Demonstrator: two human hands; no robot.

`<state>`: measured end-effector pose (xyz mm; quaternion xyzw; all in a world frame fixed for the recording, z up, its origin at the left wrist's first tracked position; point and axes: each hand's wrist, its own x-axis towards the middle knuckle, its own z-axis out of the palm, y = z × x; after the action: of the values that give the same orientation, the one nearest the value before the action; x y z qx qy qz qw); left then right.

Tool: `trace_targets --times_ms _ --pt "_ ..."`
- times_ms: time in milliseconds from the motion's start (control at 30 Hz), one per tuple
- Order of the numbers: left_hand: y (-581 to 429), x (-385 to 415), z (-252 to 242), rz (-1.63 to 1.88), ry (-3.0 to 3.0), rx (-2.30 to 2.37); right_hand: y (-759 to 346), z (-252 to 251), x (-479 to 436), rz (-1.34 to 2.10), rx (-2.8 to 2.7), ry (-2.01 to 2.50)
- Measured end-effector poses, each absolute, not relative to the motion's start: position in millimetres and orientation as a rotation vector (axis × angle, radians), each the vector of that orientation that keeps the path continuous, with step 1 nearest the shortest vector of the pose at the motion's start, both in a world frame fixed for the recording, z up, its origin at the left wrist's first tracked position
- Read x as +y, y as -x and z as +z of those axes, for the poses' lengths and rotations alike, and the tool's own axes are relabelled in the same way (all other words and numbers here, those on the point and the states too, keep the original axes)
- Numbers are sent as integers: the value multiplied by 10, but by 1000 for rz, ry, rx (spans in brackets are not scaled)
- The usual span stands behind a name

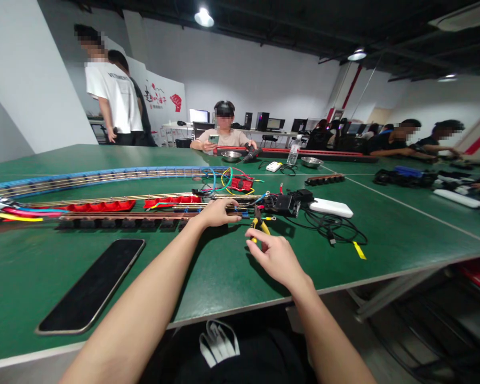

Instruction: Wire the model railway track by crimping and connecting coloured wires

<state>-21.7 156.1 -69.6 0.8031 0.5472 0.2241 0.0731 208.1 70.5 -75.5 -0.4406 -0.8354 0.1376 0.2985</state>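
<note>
My left hand (220,212) rests over the dark jointed assembly, its thumb and fingers near a thin wire; whether it grips the wire is too small to tell. My right hand (275,253) is closed around yellow-and-black pliers (261,224), whose jaws point away from me towards the wires. A green wire with a ring terminal (271,218) lies by the pliers. Beyond my hands is a black motor block (285,204) with wires. Brown-and-black track segments (144,218) stretch left from my left hand, beside red segments (104,206).
A phone (92,285) lies at the front left. To the right are a white power bank (331,207) and coiled black cable (330,226). Blue track (104,175), metal bowls (231,156) and a bottle (294,150) are farther back. A person sits opposite, holding a phone.
</note>
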Motion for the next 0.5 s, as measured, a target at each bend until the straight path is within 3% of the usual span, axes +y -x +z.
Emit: trace_targets --times_ms 167,367,500 --pt "212 1555 -689 663 -2401 1650 -2129 -775 748 592 -2103 1031" --pt "206 1537 -675 670 -2404 1634 -2155 -761 799 1217 -1706 859" --pt "207 1533 -674 662 -2394 1643 -2148 -740 814 1437 -1369 805"
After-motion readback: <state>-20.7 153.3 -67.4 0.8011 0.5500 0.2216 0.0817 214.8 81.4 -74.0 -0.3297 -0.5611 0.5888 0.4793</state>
